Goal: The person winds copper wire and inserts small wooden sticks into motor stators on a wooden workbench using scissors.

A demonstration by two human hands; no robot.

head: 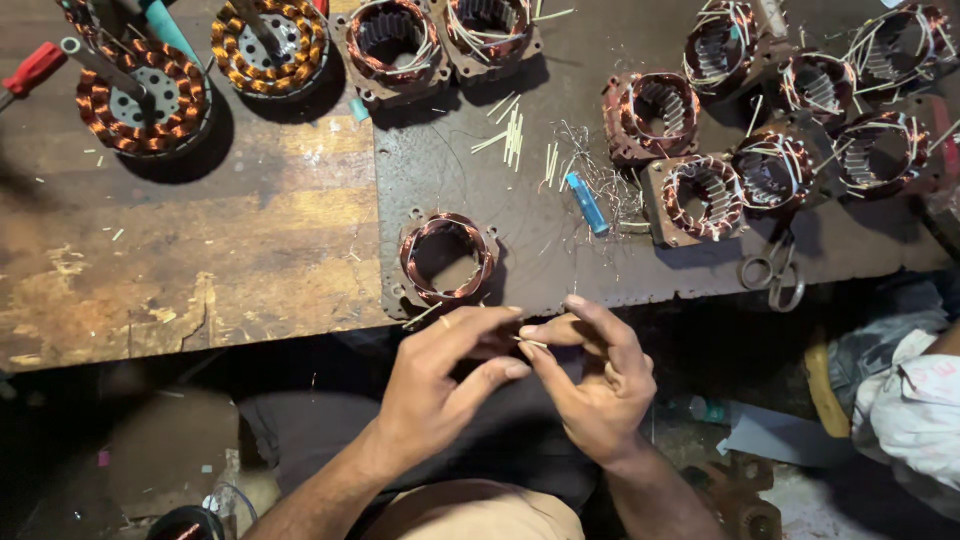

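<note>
- Your left hand [440, 385] is curled, thumb and forefinger pinched together on one end of a thin pale sliver [533, 343], likely a slip of insulation or a wooden splinter; its material cannot be told.
- Your right hand [590, 375] meets the left fingertip to fingertip, thumb and forefinger closed on the same sliver; the other fingers are loosely bent.
- Both hands hang off the bench edge, over your lap.
- Just beyond your left fingertips, at the edge of the dark metal sheet [540, 230], stands a copper-wound stator [447, 257], upright on its face, bore empty.
- Farther out past your right hand lie a small blue lighter [587, 202] and, beside it, a tangle of wire clippings [600, 165].
- Loose pale sticks [512, 135] are scattered beyond the stator.
- Scissors [772, 270] lie to the right of your right hand, near the sheet's edge.
- More wound stators [700, 195] cluster beyond the scissors; two round wound cores [145, 95] sit far out to the left on the worn wooden bench [200, 250].
</note>
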